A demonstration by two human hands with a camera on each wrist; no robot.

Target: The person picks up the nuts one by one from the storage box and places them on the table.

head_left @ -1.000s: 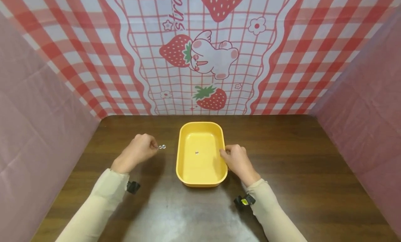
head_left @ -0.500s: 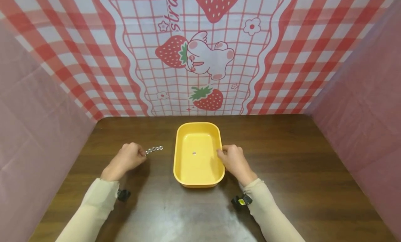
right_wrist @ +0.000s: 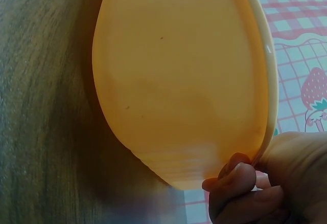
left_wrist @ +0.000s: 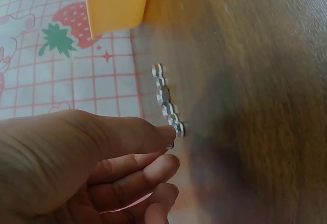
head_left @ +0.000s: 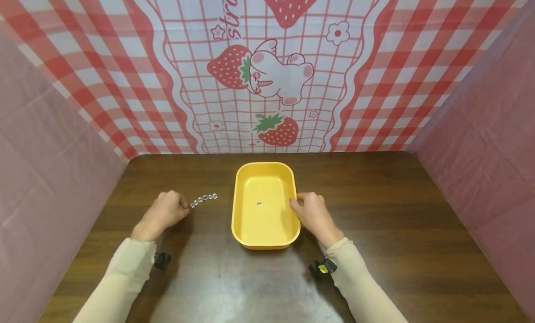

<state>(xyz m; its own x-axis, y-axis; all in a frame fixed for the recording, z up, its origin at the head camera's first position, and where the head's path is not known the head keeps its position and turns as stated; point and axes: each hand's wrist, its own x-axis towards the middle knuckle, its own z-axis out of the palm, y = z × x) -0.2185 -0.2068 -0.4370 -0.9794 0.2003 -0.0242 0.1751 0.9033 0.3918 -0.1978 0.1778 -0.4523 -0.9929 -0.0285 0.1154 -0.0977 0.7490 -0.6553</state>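
A curved row of several small shiny silver nuts (head_left: 205, 198) lies on the table left of the yellow tray (head_left: 239, 230). At the row's near-left end is my left hand (head_left: 165, 211), its thumb and forefinger pinching the last nut (left_wrist: 171, 144). That nut is mostly covered by the thumb in the left wrist view. One small silver nut (head_left: 259, 203) sits alone on the tray's floor. My right hand (head_left: 314, 216) grips the tray's right rim, thumb and fingers on either side of the wall, as the right wrist view also shows.
The dark wooden table (head_left: 376, 197) backs onto a red-and-white checked cloth (head_left: 138, 81) printed with strawberries. Pink cloth walls (head_left: 42, 151) stand at both sides. Each wrist carries a small black camera (head_left: 162, 260).
My left hand has drawn left and nearer to me, and more of the nut row shows beyond its fingertips. My right hand keeps its grip on the tray; the head view has shifted slightly.
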